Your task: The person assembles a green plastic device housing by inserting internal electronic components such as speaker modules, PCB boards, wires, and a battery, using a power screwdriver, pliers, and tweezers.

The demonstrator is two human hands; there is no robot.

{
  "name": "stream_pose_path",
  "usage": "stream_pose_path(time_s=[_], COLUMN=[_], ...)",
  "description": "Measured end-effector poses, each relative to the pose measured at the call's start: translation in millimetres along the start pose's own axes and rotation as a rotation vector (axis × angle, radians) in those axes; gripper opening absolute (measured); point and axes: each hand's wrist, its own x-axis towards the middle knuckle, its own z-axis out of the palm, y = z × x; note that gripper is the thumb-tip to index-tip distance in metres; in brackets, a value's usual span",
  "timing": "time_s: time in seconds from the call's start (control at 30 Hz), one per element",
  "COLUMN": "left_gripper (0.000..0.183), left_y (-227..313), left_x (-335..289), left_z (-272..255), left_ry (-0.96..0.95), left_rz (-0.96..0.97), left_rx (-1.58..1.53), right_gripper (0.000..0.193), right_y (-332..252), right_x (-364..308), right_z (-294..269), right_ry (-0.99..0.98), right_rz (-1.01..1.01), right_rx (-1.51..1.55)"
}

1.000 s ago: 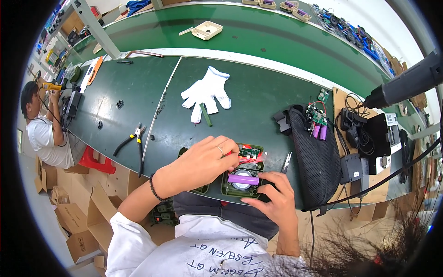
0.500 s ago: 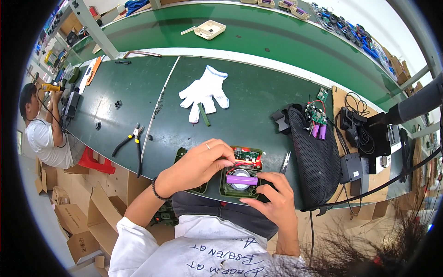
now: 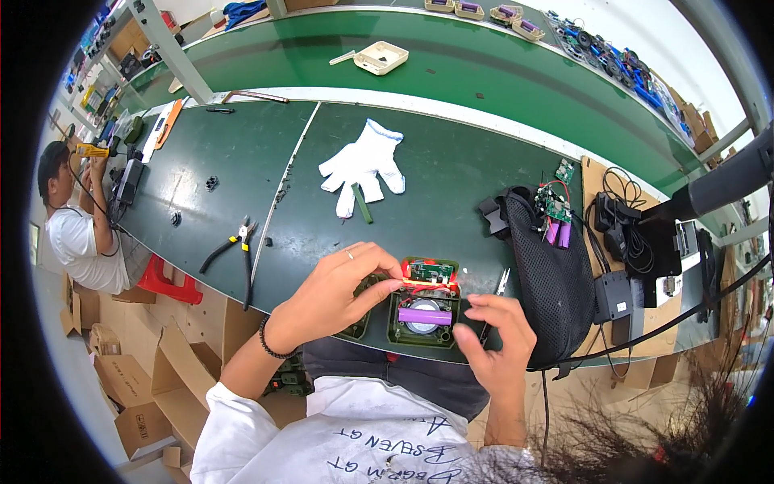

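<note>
An open dark green plastic case [image 3: 396, 335] lies at the table's near edge. In it are a purple cylindrical battery [image 3: 425, 317] lying across a round silver speaker [image 3: 422, 327], a green circuit board [image 3: 430, 272] and red wires [image 3: 436, 289]. My left hand [image 3: 337, 292] is at the case's upper left edge, its thumb and forefinger brought together there; what they pinch, if anything, is hidden. Partly beneath that hand lies another green case half [image 3: 352, 329]. My right hand [image 3: 501, 343] is just right of the case, apart from it, with thumb and fingers spread and nothing held.
A white glove [image 3: 367, 168] with a green strip [image 3: 362, 203] lies beyond the case. Pliers [image 3: 244, 250] are at left; tweezers [image 3: 501, 284] and a black mesh bag [image 3: 550, 278] at right. A co-worker [image 3: 76, 226] sits far left. Chargers [image 3: 617, 230] lie on cardboard.
My right hand has drawn back to the right, off the case and battery, its fingers spreading. My left hand has shifted slightly left, still at the case's upper left.
</note>
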Motion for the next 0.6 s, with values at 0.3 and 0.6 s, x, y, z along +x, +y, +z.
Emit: stream_pose_path(time_s=[0.3,0.6], left_gripper=[0.012,0.015], left_y=[-2.2,5.4], left_x=[-17.5,-34.9], left_z=[8.1,11.6], left_ry=[0.198,0.29], left_rz=[-0.05,-0.074], left_rx=[-0.152,-0.254], right_gripper=[0.017,0.009], right_y=[-13.2,-10.7], right_x=[99.7,80.4], right_z=[18.1,9.7], right_ry=[-0.74,-0.704], right_rz=[-0.14,-0.115], right_rx=[-0.23,-0.254])
